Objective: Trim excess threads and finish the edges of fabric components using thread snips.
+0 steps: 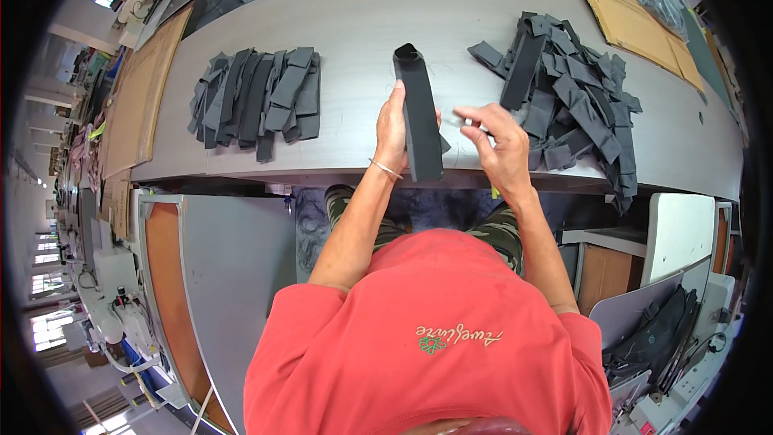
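Observation:
My left hand (pixel 392 130) is closed around a long dark grey fabric strip (pixel 420 121), thumb on its near face and fingertips showing past its right edge. The strip is folded into a loop at its far end and points away from me over the table. Just to its right, my right hand (pixel 501 141) is raised, with thumb and forefinger pinched on a small pale object (pixel 460 116). Only its light tip shows, so its kind is hidden. Right hand and strip are apart.
On the grey table (pixel 362 24), a neat pile of grey fabric strips (pixel 256 97) lies left. A larger tangled pile (pixel 576 89) lies right, partly hanging over the front edge. Cardboard (pixel 149 93) flanks the left end. A grey cabinet panel (pixel 237 250) stands below left.

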`<state>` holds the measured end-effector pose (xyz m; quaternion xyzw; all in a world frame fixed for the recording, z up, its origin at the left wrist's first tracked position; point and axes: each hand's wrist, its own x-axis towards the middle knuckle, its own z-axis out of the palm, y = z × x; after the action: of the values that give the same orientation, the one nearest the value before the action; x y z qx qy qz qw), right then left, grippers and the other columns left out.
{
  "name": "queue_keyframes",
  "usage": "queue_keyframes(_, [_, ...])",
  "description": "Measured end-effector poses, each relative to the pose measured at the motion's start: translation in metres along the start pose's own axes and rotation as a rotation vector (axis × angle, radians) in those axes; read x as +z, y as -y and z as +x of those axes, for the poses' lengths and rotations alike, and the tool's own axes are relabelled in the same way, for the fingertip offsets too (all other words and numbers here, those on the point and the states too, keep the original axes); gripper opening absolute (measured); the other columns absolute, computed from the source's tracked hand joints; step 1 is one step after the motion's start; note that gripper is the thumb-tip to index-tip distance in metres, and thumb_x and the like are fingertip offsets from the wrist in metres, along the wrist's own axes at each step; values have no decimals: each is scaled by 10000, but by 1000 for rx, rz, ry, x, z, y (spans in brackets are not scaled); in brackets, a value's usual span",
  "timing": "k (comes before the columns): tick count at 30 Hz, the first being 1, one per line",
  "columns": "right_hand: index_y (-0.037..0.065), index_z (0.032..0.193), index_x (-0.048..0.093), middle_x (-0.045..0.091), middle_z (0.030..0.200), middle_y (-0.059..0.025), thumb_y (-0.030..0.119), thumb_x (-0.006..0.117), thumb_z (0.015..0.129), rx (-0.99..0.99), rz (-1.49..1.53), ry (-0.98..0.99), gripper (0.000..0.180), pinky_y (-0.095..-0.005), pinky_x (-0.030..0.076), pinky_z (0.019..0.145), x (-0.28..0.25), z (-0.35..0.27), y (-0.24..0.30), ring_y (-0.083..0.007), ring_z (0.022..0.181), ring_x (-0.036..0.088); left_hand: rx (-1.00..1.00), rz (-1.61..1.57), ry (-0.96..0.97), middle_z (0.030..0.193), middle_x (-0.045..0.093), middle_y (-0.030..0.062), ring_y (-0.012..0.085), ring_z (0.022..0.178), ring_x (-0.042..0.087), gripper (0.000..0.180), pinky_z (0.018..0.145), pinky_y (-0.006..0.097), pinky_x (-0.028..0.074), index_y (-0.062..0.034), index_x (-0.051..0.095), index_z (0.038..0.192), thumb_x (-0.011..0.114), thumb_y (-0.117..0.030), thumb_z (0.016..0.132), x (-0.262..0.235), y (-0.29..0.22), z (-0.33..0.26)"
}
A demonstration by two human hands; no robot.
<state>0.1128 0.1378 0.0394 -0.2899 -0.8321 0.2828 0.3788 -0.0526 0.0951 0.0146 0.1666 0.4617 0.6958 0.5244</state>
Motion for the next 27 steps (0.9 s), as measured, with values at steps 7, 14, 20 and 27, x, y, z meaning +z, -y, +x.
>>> queue_keyframes(7, [123,1117,640,574,937,-81,196,743,747,103,4,-163,391,-332,474,714,-5,25,-8,-256,869,612,-283,132,480,873,637,166,227,678,635,405,612,302,532,39,551,1026,389,-330,986,-2,7,-25])
queue_keyframes(14, [11,890,689,628,699,0,147,700,823,523,601,28,153,-259,429,624,4,27,-37,-70,654,529,-395,-249,507,892,618,156,235,732,617,418,661,329,522,32,554,1020,401,-355,978,7,13,-36])
queue_keyframes(20, [37,1086,636,585,846,14,126,676,850,391,647,-2,256,-226,427,645,26,24,-22,-62,738,513,-428,-246,353,722,604,123,209,628,589,315,581,312,495,-43,537,915,462,-344,964,7,11,-31])
queue_keyframes(27, [69,1074,649,627,849,-72,93,663,813,65,114,27,262,-279,438,674,0,-13,1,-174,735,568,-180,-221,217,742,577,89,171,669,562,456,608,277,476,-3,508,1274,434,-338,974,-14,1,-28])
